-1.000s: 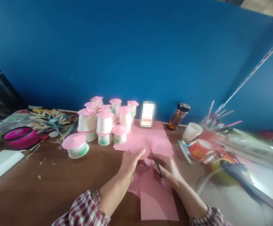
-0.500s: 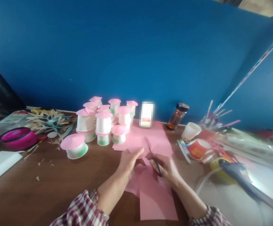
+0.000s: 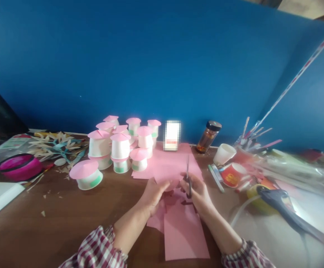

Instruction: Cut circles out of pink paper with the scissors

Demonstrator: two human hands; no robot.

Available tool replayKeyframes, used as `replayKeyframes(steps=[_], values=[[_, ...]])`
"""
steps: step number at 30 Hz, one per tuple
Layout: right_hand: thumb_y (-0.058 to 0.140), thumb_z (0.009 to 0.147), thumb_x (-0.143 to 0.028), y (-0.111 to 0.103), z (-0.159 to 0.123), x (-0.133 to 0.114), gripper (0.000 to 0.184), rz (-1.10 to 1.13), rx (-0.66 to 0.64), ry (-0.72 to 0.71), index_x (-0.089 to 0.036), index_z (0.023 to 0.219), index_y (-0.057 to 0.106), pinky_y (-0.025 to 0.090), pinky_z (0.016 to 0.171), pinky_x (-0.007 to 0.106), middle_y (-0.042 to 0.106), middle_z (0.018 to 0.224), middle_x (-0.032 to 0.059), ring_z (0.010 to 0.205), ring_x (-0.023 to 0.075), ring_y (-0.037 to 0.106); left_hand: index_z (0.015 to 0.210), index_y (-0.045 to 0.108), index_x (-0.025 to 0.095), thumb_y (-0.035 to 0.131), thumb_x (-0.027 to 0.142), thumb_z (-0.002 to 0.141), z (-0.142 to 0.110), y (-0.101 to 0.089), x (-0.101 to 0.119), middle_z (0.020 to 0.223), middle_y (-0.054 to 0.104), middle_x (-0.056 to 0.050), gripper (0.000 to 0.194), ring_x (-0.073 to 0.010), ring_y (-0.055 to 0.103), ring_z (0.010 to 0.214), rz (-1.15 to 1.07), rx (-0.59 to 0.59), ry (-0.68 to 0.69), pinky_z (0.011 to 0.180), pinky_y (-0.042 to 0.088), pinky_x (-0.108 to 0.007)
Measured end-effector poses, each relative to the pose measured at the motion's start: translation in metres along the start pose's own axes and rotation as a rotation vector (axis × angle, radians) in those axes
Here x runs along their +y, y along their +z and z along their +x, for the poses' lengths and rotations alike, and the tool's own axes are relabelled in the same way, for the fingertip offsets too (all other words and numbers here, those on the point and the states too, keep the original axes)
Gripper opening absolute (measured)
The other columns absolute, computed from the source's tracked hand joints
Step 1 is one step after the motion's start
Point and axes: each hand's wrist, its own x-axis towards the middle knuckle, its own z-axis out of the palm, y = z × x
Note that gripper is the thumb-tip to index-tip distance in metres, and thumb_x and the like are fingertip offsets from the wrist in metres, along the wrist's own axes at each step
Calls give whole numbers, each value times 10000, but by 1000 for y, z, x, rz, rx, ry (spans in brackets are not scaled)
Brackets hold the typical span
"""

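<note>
My left hand (image 3: 154, 191) pinches a small pink paper piece (image 3: 172, 185) above the wooden table (image 3: 53, 223). My right hand (image 3: 196, 191) grips dark-handled scissors (image 3: 188, 175), blades pointing up and away, right next to that piece. Under both hands lie pink paper sheets (image 3: 182, 230), and more pink paper (image 3: 167, 163) spreads out behind them. A cluster of white paper cups with pink cone lids (image 3: 119, 147) stands to the left rear, with one lidded cup (image 3: 86, 175) apart at the front.
A magenta bowl (image 3: 19, 166) and a heap of paper strips (image 3: 57, 146) lie at the left. A glass jar (image 3: 208, 136), a white cup (image 3: 225, 153), a red cup (image 3: 232, 175), pens and a dark glue gun (image 3: 284, 208) crowd the right. A blue wall stands behind.
The scissors have swung from leaning left to nearly upright, and both hands have shifted slightly away from me with the pink piece.
</note>
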Motion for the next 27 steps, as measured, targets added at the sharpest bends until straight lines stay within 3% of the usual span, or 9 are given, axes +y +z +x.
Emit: replayKeyframes(steps=[4,7,12,17,22,27], values=[[775,648,-340,0,1,-3,468,91,29,-48,-195,1066,621,457,492,197,611,816,7,665,142,577,811,665,81,742,239,655,0,-3,-2,731,678,-104,235,-184,624,644,47,-78,26,631,524,-325],[796,610,-283,1,2,-4,485,143,38,-39,-181,1054,630,423,503,194,612,837,15,650,128,560,752,629,99,754,203,634,3,-5,-5,646,649,-65,201,-177,616,618,61,-54,47,612,503,-309],[810,579,-218,4,1,-1,428,224,3,-28,-179,968,634,410,540,194,588,742,-23,615,104,520,774,614,104,765,206,620,6,-6,-6,647,648,-59,238,-166,605,580,50,-8,36,540,466,-272],[819,573,-243,7,1,0,306,279,-61,-14,-176,769,593,377,478,192,510,569,-64,506,84,458,820,659,83,759,263,646,2,-1,-7,670,661,-81,270,-155,596,575,15,-66,49,530,450,-257],[826,563,-265,7,4,2,321,348,-57,13,-182,718,557,369,436,184,540,551,-56,464,75,444,814,702,83,774,287,635,-1,6,-12,661,647,-61,281,-117,553,571,21,-57,91,556,442,-235],[819,585,-266,7,2,0,323,372,-47,26,-180,791,586,354,409,172,548,550,-57,455,74,439,799,703,96,788,268,624,2,3,-16,606,618,-24,259,-76,503,511,-20,-35,67,504,411,-196]])
